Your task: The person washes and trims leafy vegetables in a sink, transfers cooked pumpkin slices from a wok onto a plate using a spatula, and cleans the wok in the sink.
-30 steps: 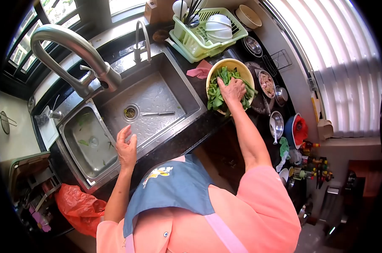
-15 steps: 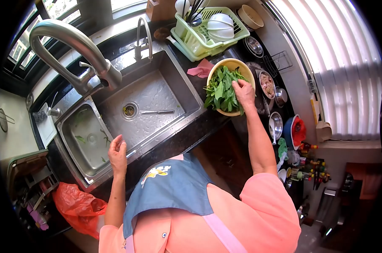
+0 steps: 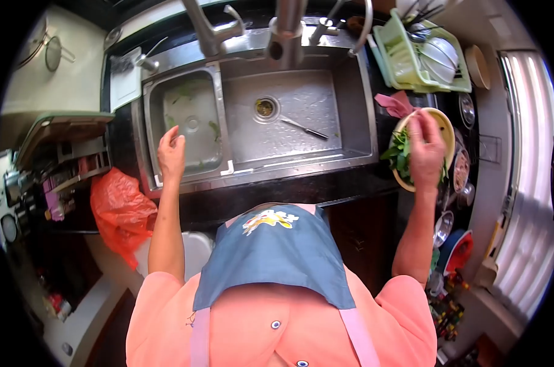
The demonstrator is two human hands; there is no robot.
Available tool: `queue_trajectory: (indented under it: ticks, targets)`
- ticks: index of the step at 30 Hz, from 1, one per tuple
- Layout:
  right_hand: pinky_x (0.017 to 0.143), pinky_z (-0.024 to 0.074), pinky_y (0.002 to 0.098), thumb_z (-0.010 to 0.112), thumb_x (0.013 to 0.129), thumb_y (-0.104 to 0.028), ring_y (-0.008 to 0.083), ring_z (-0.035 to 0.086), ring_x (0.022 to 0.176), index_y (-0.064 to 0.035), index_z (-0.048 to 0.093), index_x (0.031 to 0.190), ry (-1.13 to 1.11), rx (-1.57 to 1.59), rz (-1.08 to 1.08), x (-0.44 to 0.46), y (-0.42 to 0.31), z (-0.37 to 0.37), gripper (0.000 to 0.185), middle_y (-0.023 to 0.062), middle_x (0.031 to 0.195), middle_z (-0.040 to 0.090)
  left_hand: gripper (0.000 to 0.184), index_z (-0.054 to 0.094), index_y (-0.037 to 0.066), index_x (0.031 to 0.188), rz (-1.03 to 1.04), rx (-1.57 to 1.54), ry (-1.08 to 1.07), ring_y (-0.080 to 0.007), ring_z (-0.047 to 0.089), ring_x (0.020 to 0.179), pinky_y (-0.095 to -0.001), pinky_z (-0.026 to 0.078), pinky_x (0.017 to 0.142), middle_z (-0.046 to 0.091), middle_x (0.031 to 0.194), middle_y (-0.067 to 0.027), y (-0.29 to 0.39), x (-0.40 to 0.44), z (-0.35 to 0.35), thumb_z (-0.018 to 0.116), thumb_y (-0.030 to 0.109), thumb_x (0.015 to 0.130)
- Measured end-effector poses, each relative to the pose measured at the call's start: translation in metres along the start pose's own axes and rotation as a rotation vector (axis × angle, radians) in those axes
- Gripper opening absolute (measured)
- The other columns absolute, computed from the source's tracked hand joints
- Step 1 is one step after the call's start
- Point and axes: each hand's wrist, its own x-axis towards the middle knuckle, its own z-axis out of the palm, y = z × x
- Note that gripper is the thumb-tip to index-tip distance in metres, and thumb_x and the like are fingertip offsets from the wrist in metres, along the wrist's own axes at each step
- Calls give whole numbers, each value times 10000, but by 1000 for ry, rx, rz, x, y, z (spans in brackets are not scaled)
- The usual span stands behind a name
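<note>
Above the small left basin (image 3: 192, 144) of the sink, my left hand (image 3: 172, 153) is raised with its fingers apart and nothing in it. My right hand (image 3: 427, 147) hovers over the cream bowl (image 3: 446, 126) of green leaves (image 3: 400, 151), hiding part of both. Its fingers are bent and blurred, and whether it holds anything cannot be made out. A few leaf bits lie in the left basin. In the large basin (image 3: 289, 92) a small knife (image 3: 306, 129) rests beside the drain (image 3: 265, 109).
Taps (image 3: 285, 37) rise behind the sink. A green dish rack (image 3: 405, 61) with white bowls and a pink cloth (image 3: 396, 104) are at the back right. Metal bowls (image 3: 443, 229) line the right counter. A red plastic bag (image 3: 123, 211) hangs at lower left.
The view has turned left, toward the sink. My right hand has come off the leaves and now hovers above the bowl. My left hand is now over the small basin.
</note>
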Motion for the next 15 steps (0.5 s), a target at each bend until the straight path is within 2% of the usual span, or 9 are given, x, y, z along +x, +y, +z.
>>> queue_trajectory:
  ticks: [1,2,4,6,8,9,12,15]
  targets:
    - [821,538,353,680,940,-219,296,695,897,-21,652,1217,-224,5,74,-4,3,29,342,157,1027,717,497,577,-28,1333,80,226,7,-335,612,1177,-406,475,1021,615,1304,-229,-12,3,-2,648,243,923]
    - [817,537,345,677,939,-224,284,699,881,-29,650,1221,-446,4,144,-11,17,61,344,156,1004,723,530,574,-17,1341,97,362,-101,-353,598,1192,-414,465,1032,602,1321,-240,-34,2,1,653,277,907]
    - [864,545,394,703,885,-372,323,702,995,-81,645,1279,-779,-331,38,-18,76,132,493,185,1082,714,595,567,6,1357,127,629,-319,-388,570,1222,-430,444,1055,576,1354,-262,-84,-1,17,663,345,877]
    - [913,539,451,668,894,-350,362,678,1056,-102,662,1249,-941,-676,-28,-29,115,196,433,194,1121,699,519,646,43,1267,139,499,-470,-370,619,1154,-407,479,993,634,1266,-257,-101,-8,30,668,350,849]
    - [941,529,487,594,928,-264,379,660,1091,-106,667,1181,-1046,-799,12,-32,159,245,307,200,1146,685,424,702,66,1158,-118,418,-667,-373,654,1061,-417,505,928,680,1150,-234,-81,-7,31,667,331,829]
    - [931,530,491,584,927,-252,384,658,1085,-93,648,1170,-1018,-808,20,-38,180,264,297,204,1153,678,381,731,77,1104,-253,369,-757,-375,672,1015,-422,518,896,702,1092,-223,-71,-8,30,667,321,818]
    - [902,534,509,539,927,-204,397,655,1074,-71,608,1137,-972,-805,-6,-48,234,305,258,217,1163,661,289,761,94,977,-208,363,-739,-372,693,892,-430,535,808,723,937,-192,-51,-8,24,653,301,806]
    - [870,546,512,523,922,-178,390,674,1033,-74,613,1131,-994,-796,-81,-51,246,316,250,206,1129,679,256,772,130,951,-187,411,-727,-356,695,887,-436,541,796,734,934,-153,-49,-4,18,648,297,803]
